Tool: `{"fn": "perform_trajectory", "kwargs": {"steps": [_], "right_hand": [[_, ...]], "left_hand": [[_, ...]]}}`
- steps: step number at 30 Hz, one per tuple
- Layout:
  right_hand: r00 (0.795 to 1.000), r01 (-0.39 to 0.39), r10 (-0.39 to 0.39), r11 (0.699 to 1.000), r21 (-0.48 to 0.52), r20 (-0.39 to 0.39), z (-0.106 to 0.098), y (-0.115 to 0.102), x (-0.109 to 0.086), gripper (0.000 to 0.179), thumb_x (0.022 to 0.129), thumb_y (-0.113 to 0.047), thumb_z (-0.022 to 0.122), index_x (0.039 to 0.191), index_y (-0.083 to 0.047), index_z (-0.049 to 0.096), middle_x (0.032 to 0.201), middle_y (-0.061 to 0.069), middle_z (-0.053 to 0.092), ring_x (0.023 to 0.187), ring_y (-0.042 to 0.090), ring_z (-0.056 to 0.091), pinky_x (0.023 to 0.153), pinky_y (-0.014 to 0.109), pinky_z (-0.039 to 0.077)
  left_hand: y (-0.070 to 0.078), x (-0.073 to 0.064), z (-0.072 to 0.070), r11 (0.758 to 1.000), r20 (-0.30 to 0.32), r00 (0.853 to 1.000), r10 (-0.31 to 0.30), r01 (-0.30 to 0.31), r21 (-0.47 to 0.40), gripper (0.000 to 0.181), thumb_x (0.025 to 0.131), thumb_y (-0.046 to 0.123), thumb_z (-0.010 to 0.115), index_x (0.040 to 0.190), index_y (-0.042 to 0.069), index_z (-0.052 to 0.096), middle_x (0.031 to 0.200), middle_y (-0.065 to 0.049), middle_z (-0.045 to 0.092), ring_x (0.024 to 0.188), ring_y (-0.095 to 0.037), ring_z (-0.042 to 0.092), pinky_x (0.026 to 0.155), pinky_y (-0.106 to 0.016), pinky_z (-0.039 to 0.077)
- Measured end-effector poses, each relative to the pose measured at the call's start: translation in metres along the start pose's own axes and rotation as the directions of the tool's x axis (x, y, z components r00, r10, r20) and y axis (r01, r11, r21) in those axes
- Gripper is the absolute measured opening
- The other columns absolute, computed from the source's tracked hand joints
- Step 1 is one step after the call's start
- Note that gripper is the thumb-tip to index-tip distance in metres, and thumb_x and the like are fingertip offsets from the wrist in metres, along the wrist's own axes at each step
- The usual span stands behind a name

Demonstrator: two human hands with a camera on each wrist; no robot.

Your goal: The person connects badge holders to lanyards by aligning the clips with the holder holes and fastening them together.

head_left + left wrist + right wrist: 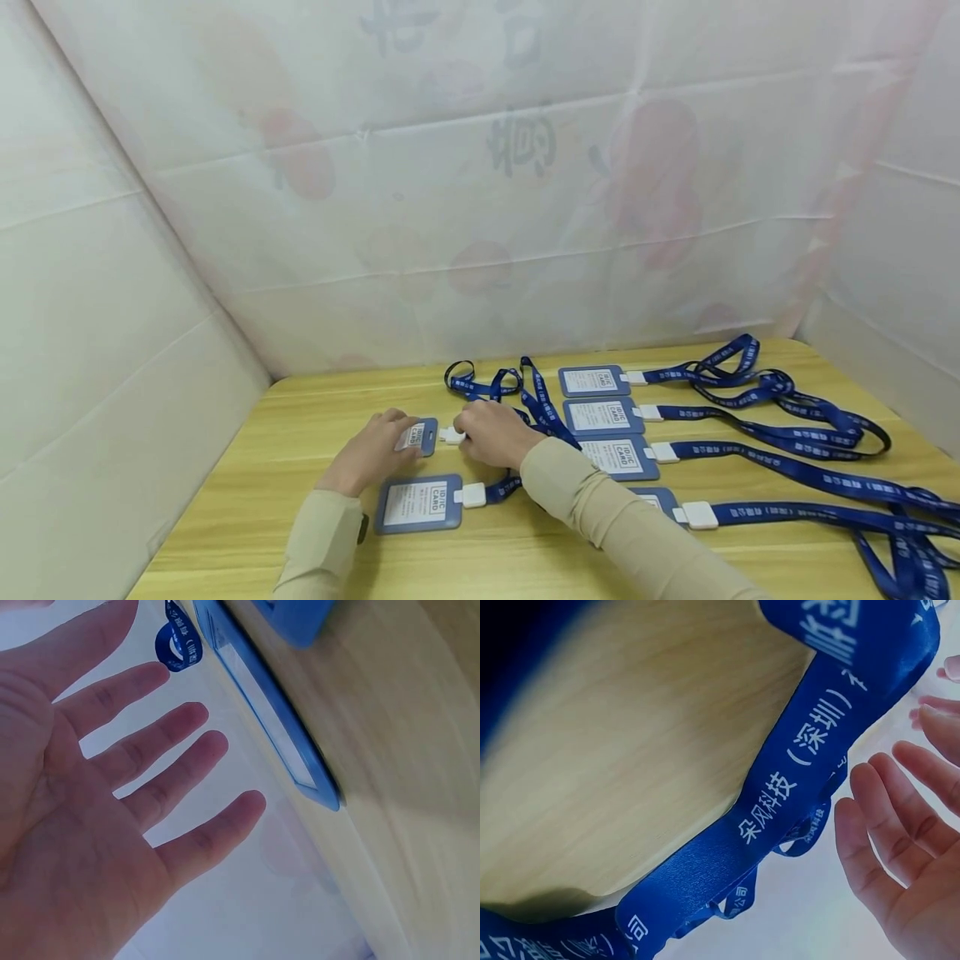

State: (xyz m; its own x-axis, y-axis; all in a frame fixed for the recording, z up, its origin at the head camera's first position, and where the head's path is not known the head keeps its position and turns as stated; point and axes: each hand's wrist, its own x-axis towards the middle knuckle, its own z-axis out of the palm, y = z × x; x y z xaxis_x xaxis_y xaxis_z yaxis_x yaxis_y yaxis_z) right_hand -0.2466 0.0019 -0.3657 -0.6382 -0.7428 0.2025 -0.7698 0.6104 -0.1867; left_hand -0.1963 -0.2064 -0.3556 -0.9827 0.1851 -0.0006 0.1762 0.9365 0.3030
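Note:
My left hand (373, 450) is over the left side of a small blue ID card holder (429, 435), covering part of it. In the left wrist view its fingers (169, 780) are spread and straight beside a blue holder (277, 720). My right hand (497, 433) is at the white clip (447, 435) of a blue lanyard (543, 400), just right of that holder. The right wrist view shows its fingers (896, 840) loosely extended beside the lanyard strap (780, 780), with no visible grip. Whether the fingertips touch the clip is hard to tell.
Nearer the front lies another blue card holder (420, 504) with its white clip (474, 495). Several more holders (603, 415) form a column to the right, their lanyards (795, 467) trailing rightward. The wooden table (232, 500) meets white fabric walls (412, 208) at the back and sides.

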Motion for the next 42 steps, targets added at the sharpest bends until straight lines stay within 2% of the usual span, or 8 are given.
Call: {"fn": "perform_trajectory", "kwargs": {"steps": [13,20,42], "right_hand": [[1.000,0.010,-0.011,0.999,-0.049,-0.019,0.003,0.000,0.003,0.016,0.091,-0.012,0.076,0.105,-0.005,0.078,0.102,0.006,0.073,0.092,0.019,0.069,0.075,0.026,0.058],[0.999,0.012,-0.016,0.996,-0.088,-0.041,0.006,0.003,0.004,0.015,0.090,-0.012,0.076,0.104,-0.006,0.079,0.101,0.006,0.073,0.092,0.021,0.067,0.079,0.030,0.057],[0.999,-0.007,0.004,0.996,-0.092,-0.032,0.013,0.005,0.011,0.020,0.090,-0.014,0.078,0.107,-0.004,0.077,0.102,0.008,0.071,0.093,0.023,0.064,0.084,0.033,0.055]], "left_hand": [[-0.008,0.008,0.000,1.000,0.004,1.000,0.011,-0.011,0.026,0.045,0.092,0.019,0.077,0.131,0.002,0.065,0.136,-0.022,0.056,0.128,-0.044,0.049,0.104,-0.059,0.044],[-0.012,0.010,-0.002,1.000,0.022,1.000,0.001,-0.001,0.026,0.046,0.091,0.020,0.077,0.132,0.003,0.064,0.138,-0.023,0.054,0.130,-0.045,0.047,0.105,-0.060,0.043],[-0.016,0.015,0.000,0.996,0.088,0.992,-0.095,0.094,0.006,0.054,0.089,0.025,0.080,0.138,0.008,0.062,0.145,-0.020,0.051,0.135,-0.044,0.043,0.105,-0.064,0.040]]}}
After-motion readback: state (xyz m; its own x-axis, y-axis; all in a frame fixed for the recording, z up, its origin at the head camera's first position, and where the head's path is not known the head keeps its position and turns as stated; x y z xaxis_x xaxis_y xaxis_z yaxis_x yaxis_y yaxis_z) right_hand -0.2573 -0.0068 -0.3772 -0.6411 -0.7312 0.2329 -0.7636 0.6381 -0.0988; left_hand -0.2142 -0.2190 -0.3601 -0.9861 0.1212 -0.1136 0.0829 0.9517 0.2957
